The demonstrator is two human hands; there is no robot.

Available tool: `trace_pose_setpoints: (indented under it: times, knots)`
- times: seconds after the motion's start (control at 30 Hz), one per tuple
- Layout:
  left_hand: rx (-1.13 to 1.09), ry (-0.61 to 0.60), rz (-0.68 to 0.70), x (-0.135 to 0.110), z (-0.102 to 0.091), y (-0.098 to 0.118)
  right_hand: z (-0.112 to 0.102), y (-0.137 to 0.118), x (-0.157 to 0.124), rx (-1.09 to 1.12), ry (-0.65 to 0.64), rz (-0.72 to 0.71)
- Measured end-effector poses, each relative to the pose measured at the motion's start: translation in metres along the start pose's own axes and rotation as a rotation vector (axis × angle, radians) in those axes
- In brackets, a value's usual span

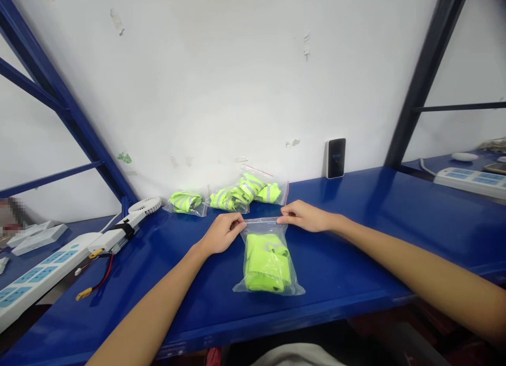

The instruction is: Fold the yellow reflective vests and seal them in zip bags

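Note:
A clear zip-lock bag (295, 288) lies on the blue table with its top edge away from me. Inside it is a folded neon-yellow reflective vest (265, 263) with a grey stripe. My left hand (223, 232) pinches the bag's upper left corner between thumb and fingers. At the upper right corner, my right hand (302, 216) pinches the same edge. The bag's top strip stretches between the two hands. Whether the seal is closed along its whole length I cannot tell.
Several bagged neon vests (247, 189) rest against the wall behind my hands, one bag (185, 201) apart on the left. A small white fan (146, 205), a battery with wires (106, 271) and a white power strip (43, 274) are at left. A clock-like device (336, 158) leans at back right.

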State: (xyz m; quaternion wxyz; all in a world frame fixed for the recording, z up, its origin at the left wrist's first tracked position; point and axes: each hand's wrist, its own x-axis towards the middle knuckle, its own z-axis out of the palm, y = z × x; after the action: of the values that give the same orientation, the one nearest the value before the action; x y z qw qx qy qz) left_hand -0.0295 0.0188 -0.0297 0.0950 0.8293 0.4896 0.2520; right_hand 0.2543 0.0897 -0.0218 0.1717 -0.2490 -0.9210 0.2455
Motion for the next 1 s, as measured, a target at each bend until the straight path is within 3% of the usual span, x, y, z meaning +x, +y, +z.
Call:
trace_pose_setpoints:
  times: [0.17, 0.33, 0.57, 0.83, 1.0]
  knots:
    - [0.006, 0.039, 0.041, 0.003, 0.003, 0.002, 0.003, 0.002, 0.002, 0.057, 0.054, -0.009]
    - [0.009, 0.062, 0.061, 0.005, 0.005, 0.004, -0.006, -0.004, -0.002, 0.161, -0.033, 0.009]
    - [0.054, 0.014, 0.091, 0.007, 0.007, 0.005, -0.004, -0.024, -0.005, 0.131, 0.031, -0.118]
    - [0.038, 0.008, 0.059, 0.007, 0.006, 0.007, -0.003, -0.019, 0.002, 0.45, -0.177, 0.165]
    - [-0.11, 0.123, 0.034, 0.009, 0.005, 0.002, 0.003, -0.021, 0.008, 0.814, -0.049, 0.297]
